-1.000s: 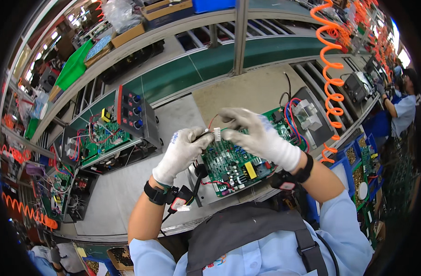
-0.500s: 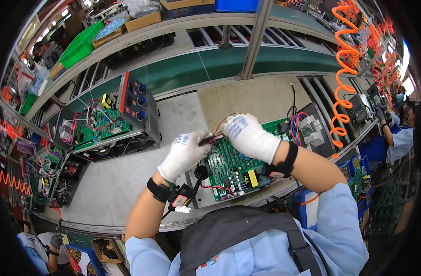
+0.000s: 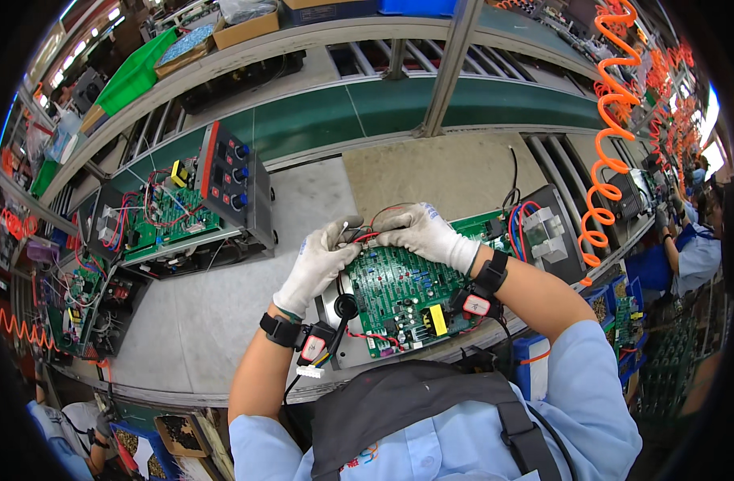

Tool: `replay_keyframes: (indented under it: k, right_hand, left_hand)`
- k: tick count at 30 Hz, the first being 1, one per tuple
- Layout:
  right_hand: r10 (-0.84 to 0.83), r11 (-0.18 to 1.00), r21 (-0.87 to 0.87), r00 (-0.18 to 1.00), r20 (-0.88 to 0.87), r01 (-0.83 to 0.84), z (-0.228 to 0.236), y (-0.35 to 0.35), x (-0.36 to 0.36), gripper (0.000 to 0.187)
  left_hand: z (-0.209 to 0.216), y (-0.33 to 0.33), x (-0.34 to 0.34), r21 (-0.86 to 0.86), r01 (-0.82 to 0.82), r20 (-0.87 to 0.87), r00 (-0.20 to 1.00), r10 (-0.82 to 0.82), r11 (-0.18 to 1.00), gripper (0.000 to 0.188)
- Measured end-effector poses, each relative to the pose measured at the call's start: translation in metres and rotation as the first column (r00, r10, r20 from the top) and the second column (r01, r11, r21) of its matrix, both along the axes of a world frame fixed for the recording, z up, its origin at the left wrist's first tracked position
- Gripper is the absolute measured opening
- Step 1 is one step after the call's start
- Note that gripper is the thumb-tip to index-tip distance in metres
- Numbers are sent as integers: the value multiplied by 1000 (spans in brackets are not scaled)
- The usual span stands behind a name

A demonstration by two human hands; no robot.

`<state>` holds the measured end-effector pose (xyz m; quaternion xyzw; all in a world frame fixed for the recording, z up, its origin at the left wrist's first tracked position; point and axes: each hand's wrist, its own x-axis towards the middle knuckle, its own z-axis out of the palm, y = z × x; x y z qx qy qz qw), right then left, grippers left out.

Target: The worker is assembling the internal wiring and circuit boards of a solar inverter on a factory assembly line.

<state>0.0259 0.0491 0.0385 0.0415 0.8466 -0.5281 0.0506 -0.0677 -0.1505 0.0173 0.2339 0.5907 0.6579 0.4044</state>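
A green circuit board [image 3: 407, 280] full of small parts lies in a metal chassis [image 3: 561, 228] in front of me. Both my hands wear white gloves and meet over the board's far left corner. Thin red and black wires [image 3: 367, 236] run between them. My left hand [image 3: 320, 260] pinches the wires from the left, and a pale wire tip stands out by its fingers. From the right, my right hand [image 3: 421, 234] has its fingers closed on the same wires. A yellow transformer [image 3: 436, 320] sits at the board's near edge. The wires' far ends are hidden by the gloves.
To the left stands an opened unit with a knobbed control panel [image 3: 227, 176]. An orange coiled hose [image 3: 606, 160] hangs at the right. A metal post [image 3: 449, 72] rises behind the bench. Co-workers stand at far right [image 3: 696, 248] and lower left [image 3: 70, 437].
My left hand has shifted slightly up and right. My right hand has turned flatter, its fingers now pointing left along the wires. More of the board shows beneath it.
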Motion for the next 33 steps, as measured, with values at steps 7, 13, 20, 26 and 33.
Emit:
replay_keyframes:
  k: [7,13,20,26,33]
  right_hand:
    - [53,972,230,999,-8,-50,-7,9,0,29]
    - [219,852,477,974,50,-216,23,5,-17,26]
    - [249,605,646,881,403,-467,58,-18,-56,27]
    - [283,545,620,820,497,-564,53,-24,-75,28]
    - [255,575,691,898,358,-438,52,-22,-59,27]
  left_hand:
    - [3,-1,6,-40,-23,-77,997,20,999,48]
    - [1,-1,1,-31,61,-57,996,-62,998,47]
    - [-18,1,8,39,28,-107,994,-24,999,53]
    - [-32,-1,-1,-2,34,-150,988,-34,999,51]
    - [-7,-29,1,17,-231,-256,939,228,973,34]
